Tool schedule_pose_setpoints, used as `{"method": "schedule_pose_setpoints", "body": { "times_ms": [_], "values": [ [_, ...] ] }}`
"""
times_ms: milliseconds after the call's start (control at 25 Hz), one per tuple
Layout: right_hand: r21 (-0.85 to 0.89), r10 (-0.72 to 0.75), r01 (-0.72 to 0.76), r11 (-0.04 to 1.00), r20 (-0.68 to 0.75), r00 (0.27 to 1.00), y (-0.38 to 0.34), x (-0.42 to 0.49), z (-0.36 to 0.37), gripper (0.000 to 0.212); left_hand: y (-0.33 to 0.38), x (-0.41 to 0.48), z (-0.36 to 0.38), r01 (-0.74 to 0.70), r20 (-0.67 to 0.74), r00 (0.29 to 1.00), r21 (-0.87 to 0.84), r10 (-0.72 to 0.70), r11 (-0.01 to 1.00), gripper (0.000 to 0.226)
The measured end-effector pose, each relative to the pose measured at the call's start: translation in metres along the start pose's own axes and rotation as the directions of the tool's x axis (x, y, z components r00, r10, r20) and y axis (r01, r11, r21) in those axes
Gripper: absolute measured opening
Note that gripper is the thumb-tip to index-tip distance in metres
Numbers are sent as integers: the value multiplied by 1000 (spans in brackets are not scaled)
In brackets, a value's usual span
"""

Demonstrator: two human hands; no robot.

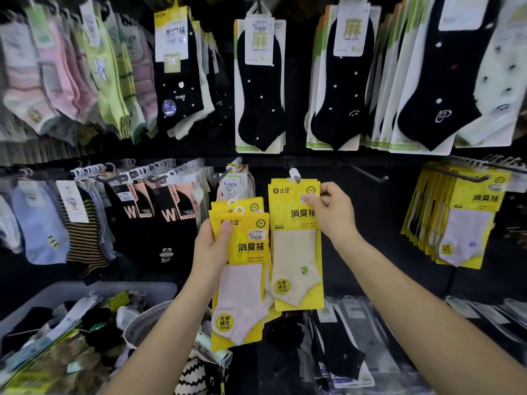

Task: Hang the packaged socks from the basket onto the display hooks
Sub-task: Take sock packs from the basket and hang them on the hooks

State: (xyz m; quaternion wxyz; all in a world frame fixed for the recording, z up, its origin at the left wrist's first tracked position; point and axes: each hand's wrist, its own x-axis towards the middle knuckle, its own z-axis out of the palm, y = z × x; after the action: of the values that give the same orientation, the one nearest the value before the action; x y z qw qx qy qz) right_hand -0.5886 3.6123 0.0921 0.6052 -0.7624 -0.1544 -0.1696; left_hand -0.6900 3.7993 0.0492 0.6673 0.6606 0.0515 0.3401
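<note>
One yellow pack with cream socks [296, 243] hangs by its white hanger tab from the display hook [294, 174] just above my right hand [332, 215], which pinches the pack's upper right corner between thumb and fingers; I judge this pack is on the hook, or very nearly seated, though I cannot tell how far back the tab has slid. My left hand [212, 243] is closed around a small stack of yellow packs [241, 266], thumb pressed on the front one, which holds pale pink socks; at least two more card tops show behind it, so several packs of this kind are yet to hang. Below and to the left of my left hand, the grey basket [94, 290] is far from empty, heaped with mixed socks and packets, so I judge the job is in its middle or early part. Well off to the right of my right hand, a full row of matching yellow packs [459, 220] hangs on another hook, and beyond it a bare hook [370, 173] juts out between the two, free for more stock.
</note>
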Motion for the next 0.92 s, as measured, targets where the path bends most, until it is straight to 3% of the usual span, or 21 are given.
{"method": "schedule_pose_setpoints", "body": {
  "times_ms": [200,240,400,520,680,920],
  "values": [
    [-152,-95,66,986,-188,977,6,-12,-7,31,6,-3,7,-44,-31,999,11,44,999,9],
    [-136,-119,96,986,-169,978,7,-19,-6,32,6,-4,10,-59,-32,998,1,59,998,8],
    [-103,-84,101,990,153,985,4,-53,15,34,7,-12,24,-77,-27,997,-63,76,995,4],
    [-17,-87,91,996,166,982,3,-59,21,27,5,-15,25,-37,-23,999,-105,34,994,7],
    [191,32,-80,978,244,969,8,-57,10,7,2,-11,11,-79,-74,994,-24,77,997,10],
    [228,11,-17,974,27,1000,9,-29,-28,14,5,-1,-9,-91,-95,991,25,93,996,11]
  ]
}}
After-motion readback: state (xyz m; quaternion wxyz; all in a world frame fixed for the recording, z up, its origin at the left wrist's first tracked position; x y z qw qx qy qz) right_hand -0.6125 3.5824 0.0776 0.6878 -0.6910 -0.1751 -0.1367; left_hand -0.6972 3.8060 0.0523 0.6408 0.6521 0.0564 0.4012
